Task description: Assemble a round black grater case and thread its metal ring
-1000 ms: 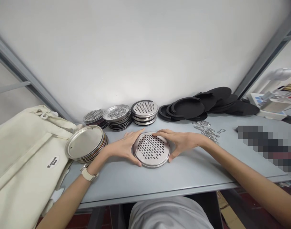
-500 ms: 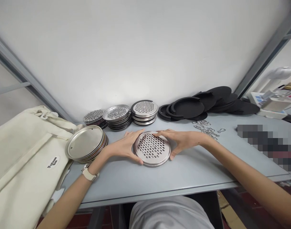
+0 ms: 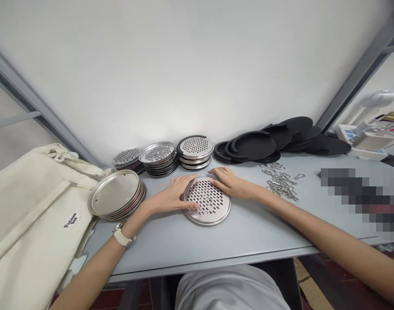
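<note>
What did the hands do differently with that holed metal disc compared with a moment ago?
The right hand let go of the perforated disc's near edge and slid to its far rim. The left hand moved its thumb onto the top. The disc and the stacks behind stayed put.

You have only one piece of print in view: a small white oval label [image 3: 70,219] with dark lettering on the cream canvas bag [image 3: 29,215] at your left. Its two short lines are too small and blurred to read. Nothing else shows legible text.
</note>
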Demonstrator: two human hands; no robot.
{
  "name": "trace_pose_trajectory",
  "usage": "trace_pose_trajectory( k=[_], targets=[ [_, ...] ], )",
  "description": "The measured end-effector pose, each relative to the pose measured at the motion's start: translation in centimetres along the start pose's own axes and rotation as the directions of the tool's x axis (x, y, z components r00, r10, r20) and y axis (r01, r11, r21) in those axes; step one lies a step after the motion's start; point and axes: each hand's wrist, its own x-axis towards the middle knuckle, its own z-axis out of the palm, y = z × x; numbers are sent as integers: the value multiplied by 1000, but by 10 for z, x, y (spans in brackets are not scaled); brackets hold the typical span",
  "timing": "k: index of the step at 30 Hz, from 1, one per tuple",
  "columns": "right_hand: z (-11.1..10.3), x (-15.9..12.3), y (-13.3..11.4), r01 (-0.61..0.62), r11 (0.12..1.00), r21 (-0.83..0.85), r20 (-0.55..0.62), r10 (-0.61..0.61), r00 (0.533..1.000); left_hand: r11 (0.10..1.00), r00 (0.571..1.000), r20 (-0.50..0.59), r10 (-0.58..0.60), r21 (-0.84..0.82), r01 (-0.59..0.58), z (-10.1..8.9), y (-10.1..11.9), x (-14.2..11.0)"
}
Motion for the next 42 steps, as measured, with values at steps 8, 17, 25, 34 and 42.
trace_pose_trajectory(
  k=[8,17,25,34,42],
  targets=[
    [8,3,12,22,998,-66,86,-16,996,999,1000,-8,30,-16,-31,0,4,1],
    [6,2,10,-87,995,-41,179,93,980,1000,1000,14,19,12,-20,4,-2,5],
    [5,2,11,-71,996,-53,203,81,976,1000,999,25,26,15,-27,4,-3,4],
    [-7,1,-3,-57,995,78,-65,62,996,999,999,-22,24,31,-24,2,2,3],
    [-12,0,7,-140,969,203,-36,150,988,999,998,-51,25,42,-23,3,-1,3]
  ],
)
